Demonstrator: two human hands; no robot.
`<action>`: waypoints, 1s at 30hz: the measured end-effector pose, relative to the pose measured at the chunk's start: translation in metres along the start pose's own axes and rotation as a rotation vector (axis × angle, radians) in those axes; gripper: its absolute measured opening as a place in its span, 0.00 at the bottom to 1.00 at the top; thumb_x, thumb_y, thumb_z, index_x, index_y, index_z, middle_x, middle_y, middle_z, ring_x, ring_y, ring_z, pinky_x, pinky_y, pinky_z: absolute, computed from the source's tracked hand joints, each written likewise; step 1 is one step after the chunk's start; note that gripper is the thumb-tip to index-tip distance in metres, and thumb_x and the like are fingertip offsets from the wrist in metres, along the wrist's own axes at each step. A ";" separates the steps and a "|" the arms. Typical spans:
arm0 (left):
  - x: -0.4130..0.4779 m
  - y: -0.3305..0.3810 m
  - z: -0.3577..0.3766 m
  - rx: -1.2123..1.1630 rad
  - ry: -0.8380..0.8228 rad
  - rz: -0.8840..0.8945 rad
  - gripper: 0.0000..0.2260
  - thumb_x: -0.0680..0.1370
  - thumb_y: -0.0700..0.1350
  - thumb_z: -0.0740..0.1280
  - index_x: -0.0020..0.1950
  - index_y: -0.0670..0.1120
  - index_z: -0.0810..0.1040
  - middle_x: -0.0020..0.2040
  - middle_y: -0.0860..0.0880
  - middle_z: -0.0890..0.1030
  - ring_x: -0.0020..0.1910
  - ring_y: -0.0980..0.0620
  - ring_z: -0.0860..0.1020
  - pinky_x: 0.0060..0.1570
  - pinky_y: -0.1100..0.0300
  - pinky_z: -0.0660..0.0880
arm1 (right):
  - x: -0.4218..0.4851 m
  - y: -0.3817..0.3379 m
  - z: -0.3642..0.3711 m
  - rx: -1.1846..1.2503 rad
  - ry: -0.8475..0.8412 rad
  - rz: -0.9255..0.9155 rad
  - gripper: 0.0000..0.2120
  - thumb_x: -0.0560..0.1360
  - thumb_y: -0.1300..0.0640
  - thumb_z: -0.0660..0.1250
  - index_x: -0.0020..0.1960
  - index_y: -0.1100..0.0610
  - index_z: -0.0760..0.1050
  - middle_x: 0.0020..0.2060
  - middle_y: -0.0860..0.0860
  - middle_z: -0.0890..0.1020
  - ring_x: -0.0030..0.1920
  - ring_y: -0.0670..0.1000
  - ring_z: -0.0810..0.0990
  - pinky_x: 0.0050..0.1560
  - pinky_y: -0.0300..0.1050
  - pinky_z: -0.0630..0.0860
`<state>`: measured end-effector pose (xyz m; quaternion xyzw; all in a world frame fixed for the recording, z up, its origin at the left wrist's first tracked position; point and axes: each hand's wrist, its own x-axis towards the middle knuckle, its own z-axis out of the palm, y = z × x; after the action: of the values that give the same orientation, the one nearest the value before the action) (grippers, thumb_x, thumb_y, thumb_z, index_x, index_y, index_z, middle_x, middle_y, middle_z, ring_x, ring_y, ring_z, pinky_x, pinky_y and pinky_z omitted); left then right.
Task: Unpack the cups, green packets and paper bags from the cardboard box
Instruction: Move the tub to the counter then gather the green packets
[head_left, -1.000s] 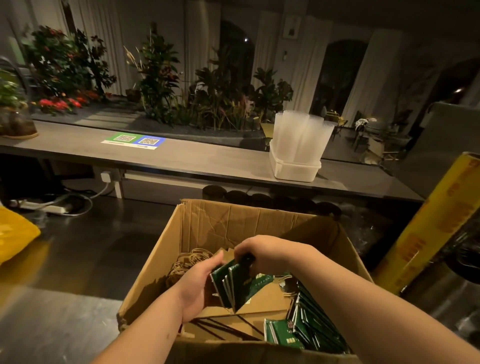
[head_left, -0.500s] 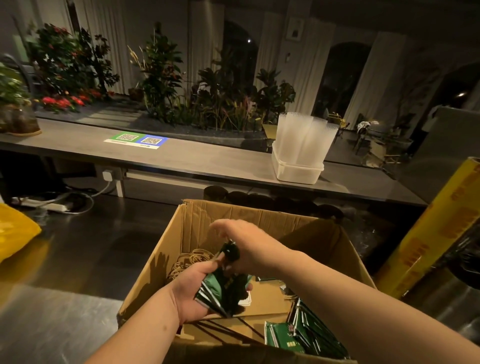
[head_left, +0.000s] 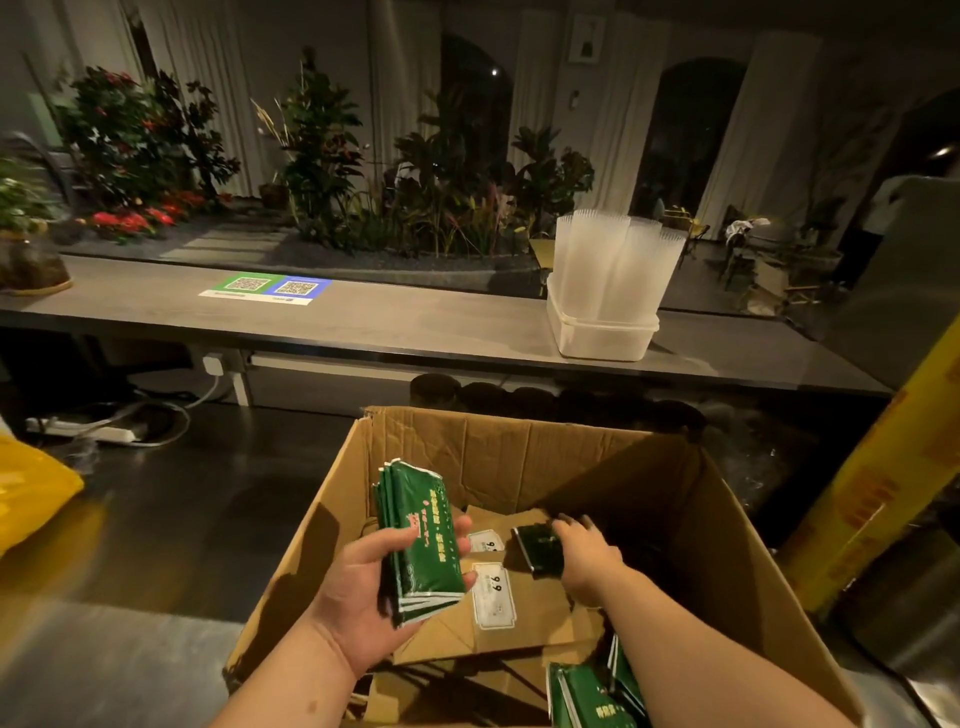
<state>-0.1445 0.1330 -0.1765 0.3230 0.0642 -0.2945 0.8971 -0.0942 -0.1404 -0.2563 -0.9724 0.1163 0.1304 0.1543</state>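
An open cardboard box (head_left: 519, 447) stands in front of me. My left hand (head_left: 363, 597) holds a stack of green packets (head_left: 421, 540) upright above the box's left side. Deeper inside, my right hand (head_left: 587, 556) grips another dark green packet (head_left: 537, 548). Brown paper bags (head_left: 519, 618) with white price labels lie flat on the box's bottom. More green packets (head_left: 587, 696) stand in the near right corner. Stacks of clear plastic cups (head_left: 613, 260) stand in a white tub (head_left: 602, 338) on the counter behind.
A long grey counter (head_left: 389, 322) with a QR-code sheet (head_left: 267, 288) runs behind the box, with plants beyond. A yellow roll (head_left: 872, 493) leans at the right, a yellow bag (head_left: 26, 493) lies at the left. Cables and a power strip (head_left: 104, 431) lie under the counter.
My left hand has lifted the stack of green packets up and turned it face-on. My right hand let go of that stack and dropped right into the box onto another packet.
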 end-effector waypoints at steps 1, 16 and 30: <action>0.002 0.000 0.002 -0.011 0.016 -0.012 0.30 0.70 0.41 0.74 0.71 0.39 0.74 0.65 0.31 0.78 0.59 0.34 0.78 0.69 0.35 0.66 | 0.003 0.001 0.000 -0.057 -0.028 -0.020 0.38 0.78 0.65 0.68 0.82 0.50 0.56 0.83 0.50 0.54 0.83 0.58 0.46 0.79 0.65 0.55; 0.002 -0.002 0.009 -0.058 0.105 -0.002 0.22 0.75 0.35 0.64 0.69 0.47 0.76 0.63 0.31 0.79 0.64 0.31 0.78 0.66 0.28 0.69 | 0.011 -0.017 0.006 -0.157 0.031 -0.200 0.27 0.81 0.52 0.66 0.78 0.47 0.63 0.77 0.50 0.67 0.80 0.57 0.58 0.78 0.63 0.55; 0.004 -0.001 0.004 -0.105 0.195 0.022 0.18 0.77 0.52 0.69 0.67 0.53 0.78 0.60 0.35 0.80 0.63 0.34 0.79 0.65 0.32 0.72 | -0.010 -0.017 -0.031 0.396 0.149 -0.068 0.09 0.80 0.56 0.69 0.60 0.49 0.77 0.54 0.48 0.81 0.57 0.50 0.80 0.56 0.48 0.81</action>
<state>-0.1425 0.1282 -0.1747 0.3035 0.1630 -0.2479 0.9055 -0.0924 -0.1334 -0.2203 -0.9334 0.1178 0.0272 0.3377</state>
